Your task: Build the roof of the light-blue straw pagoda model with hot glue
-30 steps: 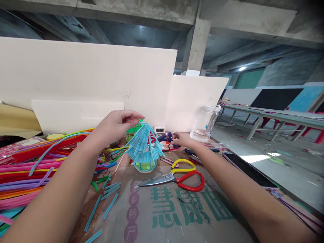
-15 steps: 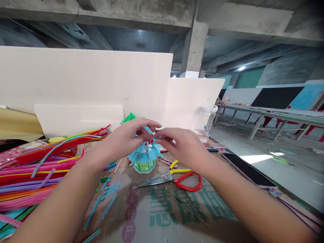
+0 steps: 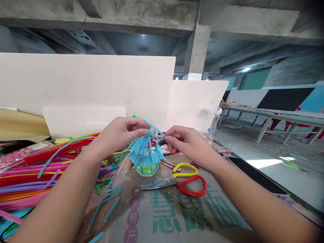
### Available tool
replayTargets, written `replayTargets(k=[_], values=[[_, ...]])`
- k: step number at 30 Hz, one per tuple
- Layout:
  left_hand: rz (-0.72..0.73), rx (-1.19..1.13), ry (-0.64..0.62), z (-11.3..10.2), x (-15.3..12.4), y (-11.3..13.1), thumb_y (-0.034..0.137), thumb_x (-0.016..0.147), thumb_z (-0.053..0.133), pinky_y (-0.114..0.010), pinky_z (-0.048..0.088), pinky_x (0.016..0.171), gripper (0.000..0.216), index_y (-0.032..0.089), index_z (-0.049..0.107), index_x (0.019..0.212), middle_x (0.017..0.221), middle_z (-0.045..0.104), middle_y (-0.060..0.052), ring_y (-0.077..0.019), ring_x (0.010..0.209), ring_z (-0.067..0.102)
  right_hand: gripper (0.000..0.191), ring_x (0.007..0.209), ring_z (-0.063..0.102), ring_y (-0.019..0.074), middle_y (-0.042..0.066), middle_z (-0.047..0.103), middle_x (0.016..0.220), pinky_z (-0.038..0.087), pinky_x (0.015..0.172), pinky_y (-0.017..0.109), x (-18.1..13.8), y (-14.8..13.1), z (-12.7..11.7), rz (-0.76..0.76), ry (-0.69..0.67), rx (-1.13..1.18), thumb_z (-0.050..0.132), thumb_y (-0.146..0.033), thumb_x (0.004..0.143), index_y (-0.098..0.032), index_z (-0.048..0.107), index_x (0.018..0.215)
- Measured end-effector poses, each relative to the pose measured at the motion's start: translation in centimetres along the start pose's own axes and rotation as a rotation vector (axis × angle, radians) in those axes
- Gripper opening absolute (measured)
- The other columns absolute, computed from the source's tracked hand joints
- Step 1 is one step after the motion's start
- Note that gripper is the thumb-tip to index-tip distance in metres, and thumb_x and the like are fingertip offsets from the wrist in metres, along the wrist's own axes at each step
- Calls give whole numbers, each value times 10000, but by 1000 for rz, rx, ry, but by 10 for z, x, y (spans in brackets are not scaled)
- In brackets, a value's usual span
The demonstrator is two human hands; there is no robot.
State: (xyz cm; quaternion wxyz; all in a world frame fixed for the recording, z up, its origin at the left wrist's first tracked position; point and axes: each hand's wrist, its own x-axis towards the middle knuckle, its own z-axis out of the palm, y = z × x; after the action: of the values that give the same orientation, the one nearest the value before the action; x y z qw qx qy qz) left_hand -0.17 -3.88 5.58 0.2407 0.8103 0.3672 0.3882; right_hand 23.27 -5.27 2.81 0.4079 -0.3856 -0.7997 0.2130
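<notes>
A small model pavilion [image 3: 146, 156] made of light blue pipe-cleaner pieces stands on a cardboard sheet [image 3: 177, 216], with a green and yellow base. My left hand [image 3: 121, 133] is closed in a pinch at the peak of its blue roof. My right hand [image 3: 183, 141] is also pinched, holding the end of a loose blue piece [image 3: 154, 127] that slants up toward the roof's peak. Both hands meet above the model.
Scissors [image 3: 177, 180] with red and yellow handles lie just right of the model. Heaps of coloured pipe cleaners [image 3: 32, 168] fill the left. Cut blue pieces [image 3: 108, 202] lie in front. White boards [image 3: 101, 87] stand behind; a clear jar [image 3: 210, 123] is at the right.
One second ago my right hand reached toward things behind the model. It has since come back to the roof's peak with a blue piece, and the piece now slants up against the peak.
</notes>
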Motion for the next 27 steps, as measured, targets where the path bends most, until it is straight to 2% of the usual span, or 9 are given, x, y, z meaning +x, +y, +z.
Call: replayTargets(k=[4, 7, 11, 14, 17, 21, 27], values=[[36, -5, 23, 4, 4, -2, 372, 841, 616, -216, 461, 620, 201, 190, 698, 865, 810, 698, 3, -115, 717, 613, 170, 598, 582, 123, -6, 616, 641, 444, 555, 239, 2, 2, 7, 52, -78, 91, 560, -340, 869, -183, 625, 859], [30, -36, 27, 3, 3, -4, 393, 834, 623, -214, 442, 581, 214, 186, 670, 862, 763, 672, 9, -109, 671, 591, 182, 585, 562, 117, -14, 598, 622, 429, 542, 235, 1, 0, 6, 51, -78, 81, 571, -350, 859, -181, 637, 840], [-21, 77, 29, 0, 0, -4, 424, 818, 631, -211, 381, 497, 236, 193, 659, 853, 650, 616, 25, -101, 573, 534, 211, 543, 545, 106, -18, 607, 608, 411, 495, 224, 0, -7, -2, 27, 85, 103, 609, -388, 835, -178, 625, 828], [-36, 150, -92, 4, -1, -2, 431, 819, 619, -218, 404, 523, 229, 210, 679, 838, 700, 663, 17, -118, 623, 576, 197, 556, 579, 107, -13, 644, 622, 448, 521, 230, 1, -12, -1, 2, 227, 216, 629, -377, 825, -183, 604, 802], [-23, 154, -163, 13, 0, -1, 412, 831, 600, -228, 442, 578, 210, 229, 688, 884, 771, 696, 17, -133, 693, 617, 181, 586, 603, 103, -3, 675, 682, 486, 568, 238, 2, -11, 10, -22, 236, 385, 640, -358, 822, -181, 614, 798], [-2, 119, -167, 19, 1, 0, 411, 843, 582, -233, 463, 627, 216, 233, 678, 919, 831, 708, 16, -144, 762, 641, 176, 589, 612, 105, -12, 672, 675, 500, 571, 244, 4, -2, 29, 1, 170, 522, 657, -342, 805, -177, 628, 860], [-20, 83, -131, 22, 3, 0, 421, 826, 600, -223, 453, 592, 223, 224, 680, 894, 787, 702, 14, -135, 715, 627, 320, 583, 642, 112, -44, 694, 693, 508, 596, 242, 3, 7, 47, 37, 342, 852, 731, -292, 749, -227, 431, 842]])
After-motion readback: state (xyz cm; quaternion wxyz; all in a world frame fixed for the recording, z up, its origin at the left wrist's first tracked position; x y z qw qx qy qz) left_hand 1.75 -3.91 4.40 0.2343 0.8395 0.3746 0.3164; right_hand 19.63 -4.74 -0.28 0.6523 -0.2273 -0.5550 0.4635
